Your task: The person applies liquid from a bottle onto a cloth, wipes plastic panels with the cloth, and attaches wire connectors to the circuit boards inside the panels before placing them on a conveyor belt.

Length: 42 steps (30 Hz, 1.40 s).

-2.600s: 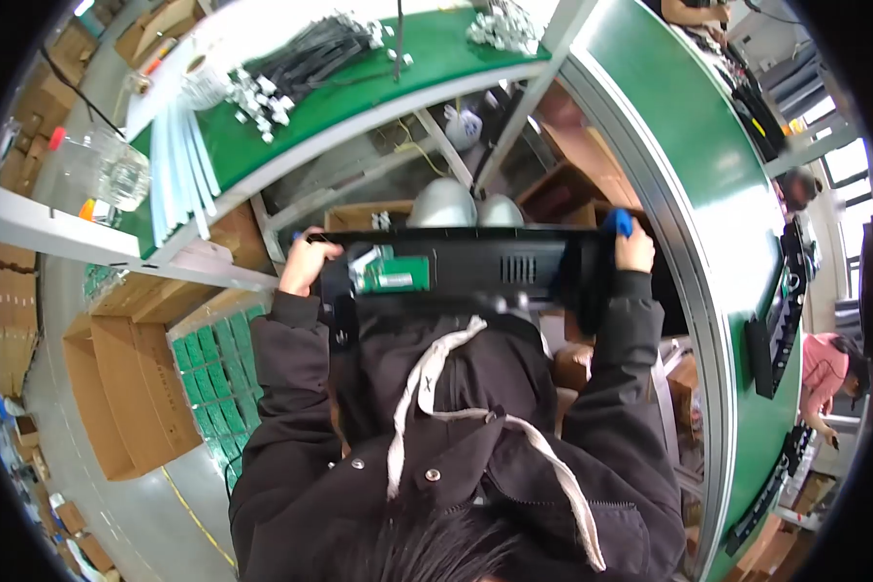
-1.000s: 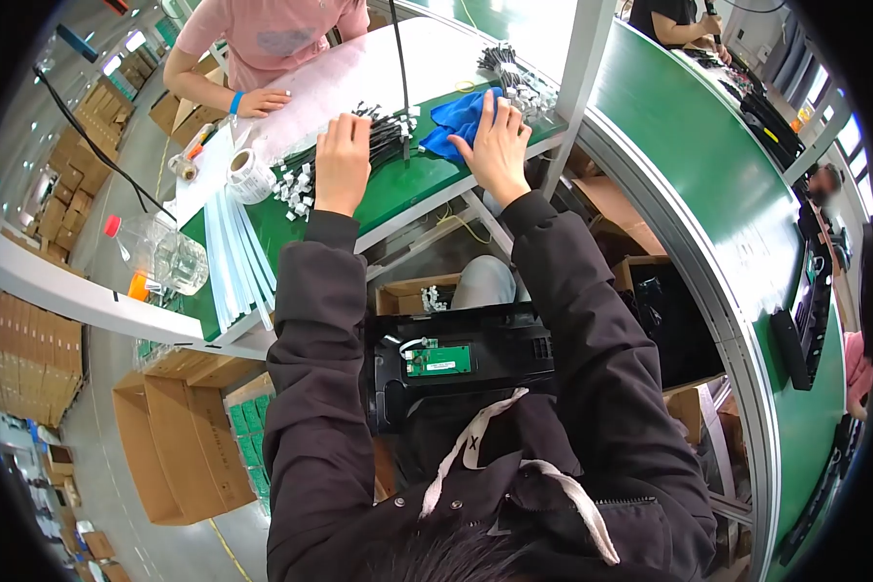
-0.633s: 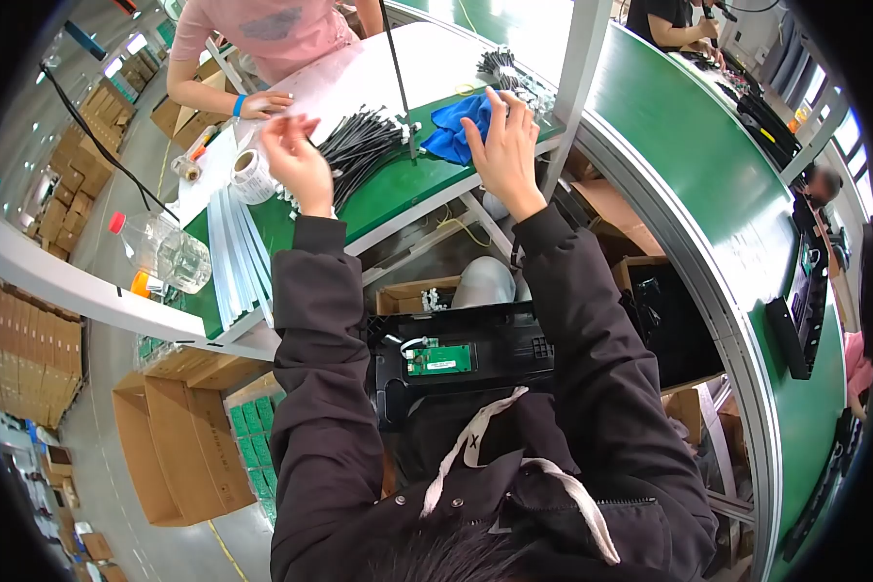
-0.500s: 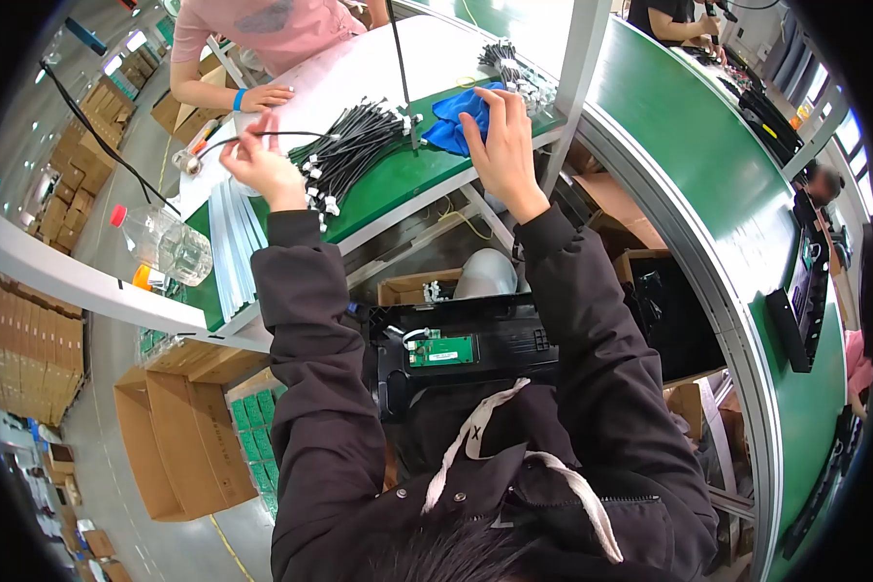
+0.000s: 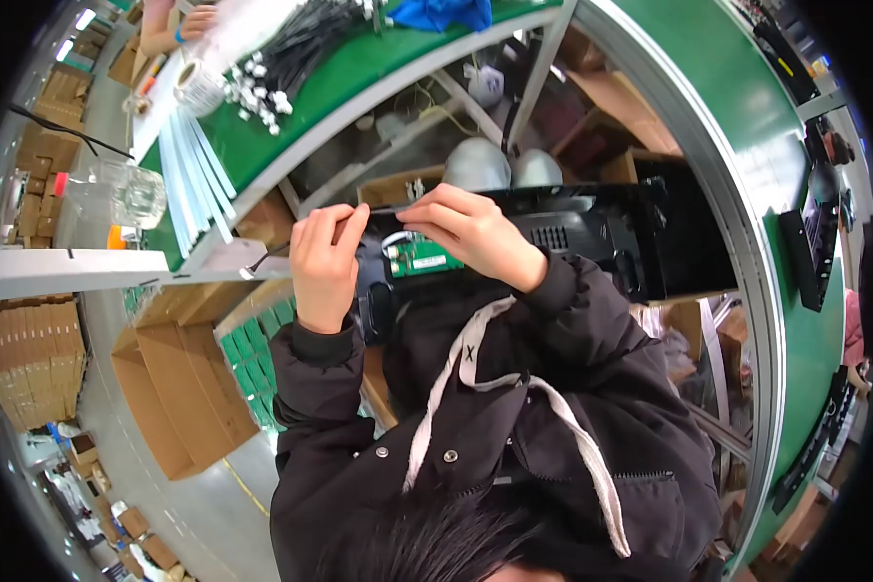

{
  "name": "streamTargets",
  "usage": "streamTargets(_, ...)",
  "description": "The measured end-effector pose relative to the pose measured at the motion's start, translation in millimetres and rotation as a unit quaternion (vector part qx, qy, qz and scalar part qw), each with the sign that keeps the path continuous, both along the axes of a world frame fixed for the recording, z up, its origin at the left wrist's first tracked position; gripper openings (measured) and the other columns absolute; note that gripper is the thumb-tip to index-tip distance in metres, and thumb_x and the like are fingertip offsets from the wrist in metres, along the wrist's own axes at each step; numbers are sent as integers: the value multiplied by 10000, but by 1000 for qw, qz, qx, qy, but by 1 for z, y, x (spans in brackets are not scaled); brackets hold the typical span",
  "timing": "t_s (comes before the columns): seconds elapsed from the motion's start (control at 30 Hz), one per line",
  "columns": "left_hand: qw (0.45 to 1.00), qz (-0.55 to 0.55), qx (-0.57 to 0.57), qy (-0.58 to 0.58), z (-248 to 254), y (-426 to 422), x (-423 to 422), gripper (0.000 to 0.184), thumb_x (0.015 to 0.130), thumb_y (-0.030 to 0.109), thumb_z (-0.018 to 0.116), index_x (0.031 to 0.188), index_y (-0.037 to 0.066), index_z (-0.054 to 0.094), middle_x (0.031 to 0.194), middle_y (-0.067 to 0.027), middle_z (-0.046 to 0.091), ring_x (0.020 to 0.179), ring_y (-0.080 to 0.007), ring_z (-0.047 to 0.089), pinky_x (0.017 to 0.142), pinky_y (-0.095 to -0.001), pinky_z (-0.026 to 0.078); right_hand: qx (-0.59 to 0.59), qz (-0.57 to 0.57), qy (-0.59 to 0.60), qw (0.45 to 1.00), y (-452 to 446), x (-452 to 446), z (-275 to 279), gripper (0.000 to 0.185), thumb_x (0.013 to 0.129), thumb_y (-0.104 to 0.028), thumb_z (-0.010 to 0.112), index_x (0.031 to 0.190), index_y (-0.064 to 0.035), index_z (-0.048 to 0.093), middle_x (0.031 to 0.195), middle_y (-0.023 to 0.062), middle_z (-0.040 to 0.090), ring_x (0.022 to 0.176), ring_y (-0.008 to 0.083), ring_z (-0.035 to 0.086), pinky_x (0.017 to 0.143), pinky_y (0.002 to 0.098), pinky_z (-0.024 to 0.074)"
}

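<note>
A black plastic housing [image 5: 592, 228] lies across my lap, with a green circuit board [image 5: 425, 256] and a short white cable fixed inside it. My left hand [image 5: 326, 262] is closed at the housing's far left edge. From it a thin black cable [image 5: 270, 256] trails left, ending in a white connector [image 5: 248, 274]. Just above the board, my right hand [image 5: 475, 236] pinches thumb and fingers together near the left fingertips. What sits in that pinch is too small to make out.
On the green bench [image 5: 359, 82] ahead lie a bundle of black cables [image 5: 306, 44], pale strips [image 5: 192, 179], a blue cloth [image 5: 443, 14] and a roll [image 5: 200, 87]. A clear bottle [image 5: 116, 194] stands left. Cardboard boxes [image 5: 184, 388] are on the floor; another person's hand [image 5: 199, 21] rests at the far end.
Both hands have come back from the bench to the housing, the left bringing the black cable. My right hand has gone from open by the blue cloth to a pinch. The view has tilted down.
</note>
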<state>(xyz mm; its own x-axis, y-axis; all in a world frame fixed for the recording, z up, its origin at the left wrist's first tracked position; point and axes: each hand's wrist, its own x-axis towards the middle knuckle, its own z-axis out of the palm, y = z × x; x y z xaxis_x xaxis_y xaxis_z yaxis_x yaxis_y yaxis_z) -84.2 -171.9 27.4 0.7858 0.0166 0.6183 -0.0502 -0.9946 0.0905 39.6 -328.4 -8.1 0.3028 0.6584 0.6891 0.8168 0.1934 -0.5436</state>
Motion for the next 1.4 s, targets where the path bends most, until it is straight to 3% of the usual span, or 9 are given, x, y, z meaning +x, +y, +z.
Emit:
streamTargets(0.07,1000,27,-10,-1,-29,-5,-16,294,671,-89,585,922,56,636,873,-70,551,825,-246,539,698,-355,429,-56,-25,196,979,0,-22,-33,201,743,-55,674,934,-31,614,806,87,599,730,226,611,645,296,490)
streamTargets(0.2,977,177,3,-118,-75,-22,-62,186,720,-21,649,894,34,612,841,-78,532,748,-254,510,674,-365,415,-114,37,217,969,10,-35,-102,172,751,-28,652,917,-24,609,831,98,601,751,246,612,660,305,494)
streamTargets(0.3,941,270,-203,5,-102,-28,-91,150,774,95,645,864,25,547,851,-97,522,777,-249,510,696,-329,410,-82,45,189,978,22,-43,-116,126,765,-17,616,889,-8,600,874,119,575,781,277,593,692,336,483)
streamTargets(0.4,803,282,-524,30,-120,-24,-95,284,827,167,606,1052,36,492,978,-104,515,914,-214,500,816,-305,390,-89,47,181,978,21,-42,-113,182,777,-26,598,958,-10,580,936,128,537,822,295,580,721,350,477)
streamTargets(0.43,712,212,-667,57,-111,-18,-91,530,830,189,616,1252,73,318,1058,-86,472,949,-158,479,783,-289,410,-109,50,192,974,19,-41,-112,202,778,-29,600,977,-11,572,938,127,534,822,297,580,720,349,479)
streamTargets(0.53,608,50,-789,77,-91,-5,-71,698,842,156,607,1376,105,162,1158,-129,479,1009,-167,492,857,-287,405,-108,54,254,960,22,-40,-114,245,770,-50,621,1006,-36,555,894,118,582,820,288,591,724,345,485)
streamTargets(0.63,614,45,-771,160,-104,22,-50,682,839,83,596,1380,86,179,1150,-111,523,994,-141,519,862,-269,410,-121,54,170,977,25,-38,-115,207,766,-61,650,965,-36,598,861,79,584,774,211,611,684,284,499)
streamTargets(0.73,709,22,-691,136,-116,25,-35,610,853,56,572,1356,41,228,1046,-82,581,912,-117,553,807,-241,435,-80,36,148,985,35,-44,-126,199,759,-57,654,949,-32,603,865,78,580,787,225,604,690,292,499)
streamTargets(1.4,804,151,-562,124,-149,31,-39,574,710,23,666,1229,29,420,821,-79,655,721,-103,607,669,-241,470,-75,73,126,987,49,-46,-147,172,594,-31,681,763,-22,655,776,70,551,796,243,528,718,337,451)
